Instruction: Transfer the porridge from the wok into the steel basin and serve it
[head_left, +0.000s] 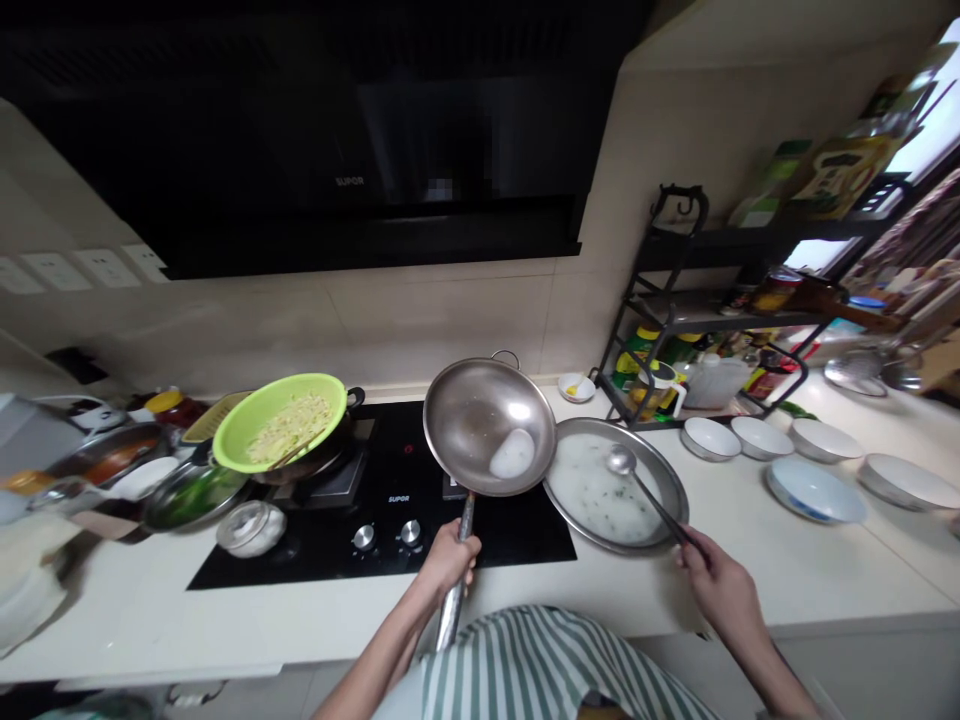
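Observation:
My left hand [448, 560] is wrapped round the handle of a steel wok [480, 415], which is tilted toward the right over the black hob [390, 500]. A little white liquid pools at the wok's lower right side. My right hand [716, 580] grips the long handle of a metal ladle [622, 460]. The ladle's bowl rests over a wide steel basin [667, 490] of white soup with green flecks, standing on the counter just right of the hob.
A green bowl [232, 440] of pale shredded food sits on a pan on the left burner. Dishes and a glass lid crowd the left counter. Several white bowls [709, 438] line the right counter. A black rack [652, 310] with bottles stands behind. Extractor hood overhead.

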